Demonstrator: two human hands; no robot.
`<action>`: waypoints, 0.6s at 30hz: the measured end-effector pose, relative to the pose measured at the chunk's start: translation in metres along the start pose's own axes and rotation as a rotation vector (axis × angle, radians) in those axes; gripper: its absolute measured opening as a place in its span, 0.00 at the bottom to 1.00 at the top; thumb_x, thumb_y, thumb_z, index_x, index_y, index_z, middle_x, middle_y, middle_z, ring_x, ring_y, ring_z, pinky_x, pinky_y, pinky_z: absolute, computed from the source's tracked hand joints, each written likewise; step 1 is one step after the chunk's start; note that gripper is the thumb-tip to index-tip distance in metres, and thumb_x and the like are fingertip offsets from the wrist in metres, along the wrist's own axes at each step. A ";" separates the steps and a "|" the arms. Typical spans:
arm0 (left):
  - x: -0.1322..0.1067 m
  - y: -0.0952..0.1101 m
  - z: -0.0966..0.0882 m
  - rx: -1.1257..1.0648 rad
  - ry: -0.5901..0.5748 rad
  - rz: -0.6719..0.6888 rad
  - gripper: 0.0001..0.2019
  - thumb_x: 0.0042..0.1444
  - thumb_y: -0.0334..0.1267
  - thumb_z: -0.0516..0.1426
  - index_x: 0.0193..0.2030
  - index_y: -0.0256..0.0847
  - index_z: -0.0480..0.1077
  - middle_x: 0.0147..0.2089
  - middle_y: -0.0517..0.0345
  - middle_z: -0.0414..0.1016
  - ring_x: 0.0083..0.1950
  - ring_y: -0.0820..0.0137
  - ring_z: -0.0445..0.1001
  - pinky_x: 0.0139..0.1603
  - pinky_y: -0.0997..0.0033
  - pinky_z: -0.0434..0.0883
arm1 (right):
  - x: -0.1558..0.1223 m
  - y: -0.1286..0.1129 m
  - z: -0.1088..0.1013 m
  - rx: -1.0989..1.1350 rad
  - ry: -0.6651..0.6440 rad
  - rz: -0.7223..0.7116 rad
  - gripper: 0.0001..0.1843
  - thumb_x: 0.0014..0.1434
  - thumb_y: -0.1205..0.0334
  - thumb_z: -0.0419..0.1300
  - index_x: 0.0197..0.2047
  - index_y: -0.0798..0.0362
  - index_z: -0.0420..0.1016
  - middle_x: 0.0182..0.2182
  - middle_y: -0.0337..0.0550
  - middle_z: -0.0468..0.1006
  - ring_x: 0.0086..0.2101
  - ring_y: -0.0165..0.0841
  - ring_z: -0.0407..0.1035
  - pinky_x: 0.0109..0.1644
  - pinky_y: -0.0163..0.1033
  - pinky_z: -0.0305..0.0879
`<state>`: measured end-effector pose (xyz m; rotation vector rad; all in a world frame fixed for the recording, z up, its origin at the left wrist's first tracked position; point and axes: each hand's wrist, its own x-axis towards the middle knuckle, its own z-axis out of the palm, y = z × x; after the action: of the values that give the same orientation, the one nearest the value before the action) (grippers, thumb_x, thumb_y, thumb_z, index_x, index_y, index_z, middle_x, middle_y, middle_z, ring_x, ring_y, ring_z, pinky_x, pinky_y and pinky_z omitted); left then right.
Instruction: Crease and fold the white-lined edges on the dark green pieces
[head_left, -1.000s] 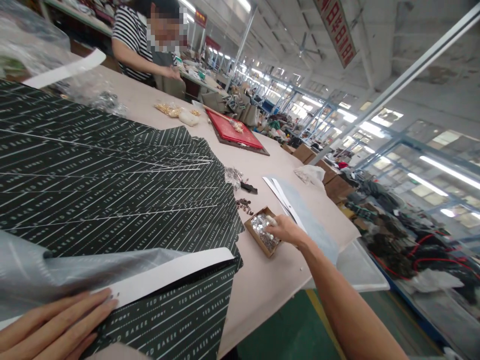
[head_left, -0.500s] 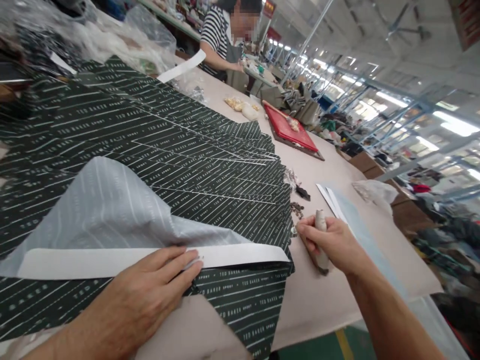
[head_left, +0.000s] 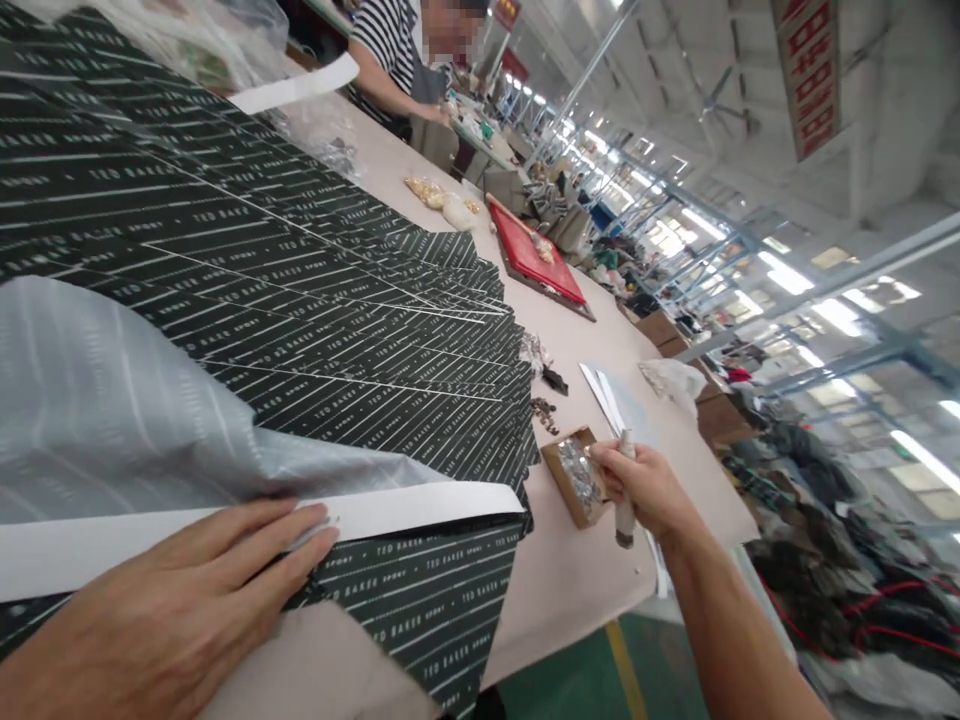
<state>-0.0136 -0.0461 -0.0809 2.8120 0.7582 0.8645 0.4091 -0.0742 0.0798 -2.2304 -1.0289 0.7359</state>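
My left hand (head_left: 195,570) lies with fingers stretched out across a long white strip (head_left: 420,505), pressing it on the dark printed fabric (head_left: 360,330). A flap of the fabric's grey underside (head_left: 150,390) is turned up behind the strip. My right hand (head_left: 645,485) is closed round a beige stick-like tool (head_left: 625,520) that looks wrapped; it is held steeply tilted, and its kind is unclear. Just left of these fingers is a small cardboard box (head_left: 574,480) with shiny silvery pieces inside. Whether the fingertips touch the box or its contents I cannot tell.
Small dark bits (head_left: 544,413) lie beside the fabric's right edge. Farther back are white paper strips (head_left: 600,395), a red tray-like board (head_left: 536,250) and a bag of yellowish pieces (head_left: 427,192). Across the table stands a person in a striped shirt (head_left: 382,50).
The view has swung right, so the fabric and both hands sit farther left in it. The cardboard box now shows plainly beside my right hand, which still grips the tool. My left hand stays on the strip.
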 end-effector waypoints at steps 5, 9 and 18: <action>0.023 0.012 -0.034 0.099 -0.066 -0.007 0.18 0.65 0.28 0.46 0.57 0.41 0.70 0.57 0.55 0.74 0.57 0.62 0.70 0.61 0.63 0.68 | -0.035 -0.032 0.054 0.148 -0.273 0.018 0.19 0.44 0.45 0.65 0.26 0.51 0.68 0.12 0.31 0.60 0.14 0.25 0.53 0.18 0.32 0.48; 0.028 0.014 -0.040 0.067 -0.124 -0.006 0.15 0.65 0.29 0.51 0.56 0.37 0.69 0.57 0.52 0.72 0.58 0.62 0.69 0.62 0.61 0.69 | -0.055 -0.057 0.106 0.097 -0.471 0.008 0.16 0.45 0.47 0.64 0.26 0.51 0.70 0.10 0.32 0.61 0.13 0.25 0.53 0.17 0.32 0.48; 0.026 0.016 -0.041 0.036 -0.179 -0.036 0.14 0.70 0.31 0.47 0.58 0.34 0.67 0.55 0.48 0.71 0.58 0.61 0.69 0.60 0.59 0.71 | -0.067 -0.088 0.185 -0.169 -0.750 -0.245 0.09 0.51 0.58 0.57 0.24 0.53 0.68 0.15 0.31 0.62 0.18 0.23 0.53 0.20 0.30 0.49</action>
<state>-0.0107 -0.0487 -0.0305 2.8486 0.8015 0.5888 0.2036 -0.0313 0.0296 -1.9199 -1.7275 1.4658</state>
